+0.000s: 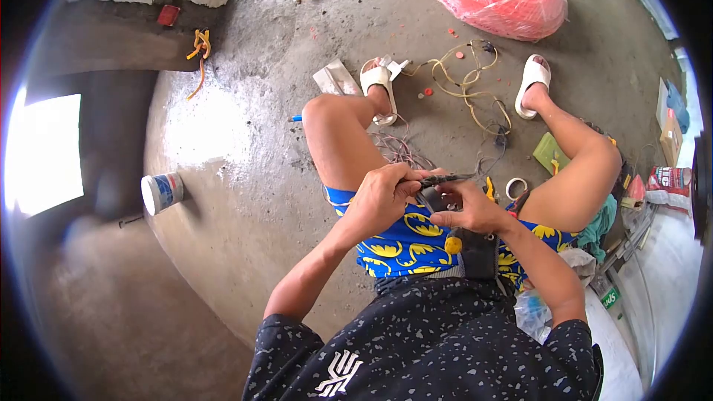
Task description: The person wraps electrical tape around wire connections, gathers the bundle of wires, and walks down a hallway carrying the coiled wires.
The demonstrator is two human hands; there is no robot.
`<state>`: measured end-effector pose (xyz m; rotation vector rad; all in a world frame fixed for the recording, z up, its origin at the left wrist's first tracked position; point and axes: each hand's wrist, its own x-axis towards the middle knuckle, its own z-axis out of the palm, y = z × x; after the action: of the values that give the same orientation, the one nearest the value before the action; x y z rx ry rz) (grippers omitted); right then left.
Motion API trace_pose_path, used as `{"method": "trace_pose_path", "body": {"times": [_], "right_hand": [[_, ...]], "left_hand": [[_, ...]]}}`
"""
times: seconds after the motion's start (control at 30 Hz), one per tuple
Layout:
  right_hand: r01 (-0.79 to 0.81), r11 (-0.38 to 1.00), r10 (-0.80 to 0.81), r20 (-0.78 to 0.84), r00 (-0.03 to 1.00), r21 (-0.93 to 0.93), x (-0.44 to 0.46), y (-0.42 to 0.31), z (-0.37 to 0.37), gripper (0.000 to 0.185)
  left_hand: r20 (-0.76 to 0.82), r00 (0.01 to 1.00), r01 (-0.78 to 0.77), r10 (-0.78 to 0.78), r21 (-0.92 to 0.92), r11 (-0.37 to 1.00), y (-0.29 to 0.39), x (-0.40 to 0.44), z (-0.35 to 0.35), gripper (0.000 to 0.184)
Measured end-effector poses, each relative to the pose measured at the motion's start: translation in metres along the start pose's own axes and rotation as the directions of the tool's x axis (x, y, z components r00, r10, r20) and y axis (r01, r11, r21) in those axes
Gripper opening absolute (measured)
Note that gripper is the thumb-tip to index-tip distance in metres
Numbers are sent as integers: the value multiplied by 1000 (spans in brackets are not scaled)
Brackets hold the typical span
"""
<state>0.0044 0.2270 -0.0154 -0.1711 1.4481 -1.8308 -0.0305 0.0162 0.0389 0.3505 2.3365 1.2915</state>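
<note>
Nearest us is one black, pale-speckled T-shirt (438, 334), then one round yellow object (453, 244) at the waist. Above the lap we count two bare hands: our left hand (385, 194) pinches one slim, dark, cable-like piece (450, 177), while our right hand (477, 208) curls beside its other end, though we cannot tell whether those fingers grip it. Just beyond the right hand lies one pale ring-shaped tape roll (509, 190). Farther out we see one tangled, yellowish cord (465, 95) between two white sandals (376, 76), and one white bucket with a blue label (162, 193) off to the left. Farthest stands one pink-wrapped bundle of red-orange tubing (496, 7).
</note>
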Motion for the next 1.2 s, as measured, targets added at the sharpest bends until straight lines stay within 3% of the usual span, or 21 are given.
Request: {"method": "trace_pose_path", "body": {"times": [0.1,0.17,0.2,0.3,0.33,0.4,0.43,0.53,0.57,0.67,0.7,0.73,0.8,0.83,0.87,0.9,0.93,0.97,1.0,1.03,1.2], "right_hand": [[102,994,-102,-5,995,-43,5,-10,-1,70],[-17,996,16,-9,1000,-87,5,-12,0,69],[-17,996,16,-11,1000,-90,5,-8,4,69],[212,929,-156,-201,967,304,8,-2,28,56],[215,929,-157,-203,966,302,6,1,23,56],[-187,707,256,0,967,682,2,11,13,55],[-186,703,259,-3,966,687,-1,0,18,55],[110,660,145,-270,952,743,-8,-45,37,51],[150,854,-9,-273,962,499,-8,-20,27,43],[-167,976,206,-331,921,143,-14,12,25,24],[-228,974,219,-289,932,2,-15,14,21,44],[-220,975,208,-272,940,-15,-13,16,21,44],[234,934,-341,-467,816,-271,2,13,26,84],[321,876,-433,-296,851,-361,8,7,19,108],[363,867,-464,-288,838,-341,15,6,19,101],[315,935,-348,-241,906,-165,17,5,16,81],[436,778,-541,-130,831,-453,24,15,3,54],[328,830,-447,-187,875,-451,21,-7,10,38],[254,902,-370,-323,871,-348,23,12,9,35],[132,980,-184,-435,881,-148,22,4,15,32],[8,947,-91,-245,965,-321,15,-20,1,36]], "left_hand": [[16,995,98,-98,-34,995,1,1,2,7],[-93,989,-100,111,114,988,-3,2,8,6],[-93,989,-103,113,112,988,-9,3,11,6],[-119,964,-208,238,218,953,-30,9,23,8],[-95,960,-229,263,273,934,-33,10,26,11],[-63,956,-252,287,327,911,-38,10,29,15],[-79,937,-297,341,337,893,-40,8,30,18],[-114,913,-333,392,347,877,-24,-5,30,23],[-122,944,-272,306,235,933,-21,-9,30,21],[-167,974,-137,152,94,986,-26,-12,31,23],[-131,989,41,-64,-170,985,-27,-12,34,28],[-55,965,211,-256,-413,886,-27,-11,35,35],[91,963,267,-252,-395,879,-24,-8,26,43],[155,947,320,-281,-387,865,-22,-7,21,47],[148,961,273,-233,-383,883,-30,-6,24,49],[181,949,305,-259,-304,903,-42,-3,29,51],[124,970,223,-210,-110,968,-39,-1,24,46],[-95,989,117,-118,-15,993,-26,-6,24,34],[-183,971,124,-154,-167,978,-11,-7,20,22],[-178,977,93,-119,-146,985,-12,-7,18,19],[-161,985,-81,65,-97,992,-30,2,22,24]]}}
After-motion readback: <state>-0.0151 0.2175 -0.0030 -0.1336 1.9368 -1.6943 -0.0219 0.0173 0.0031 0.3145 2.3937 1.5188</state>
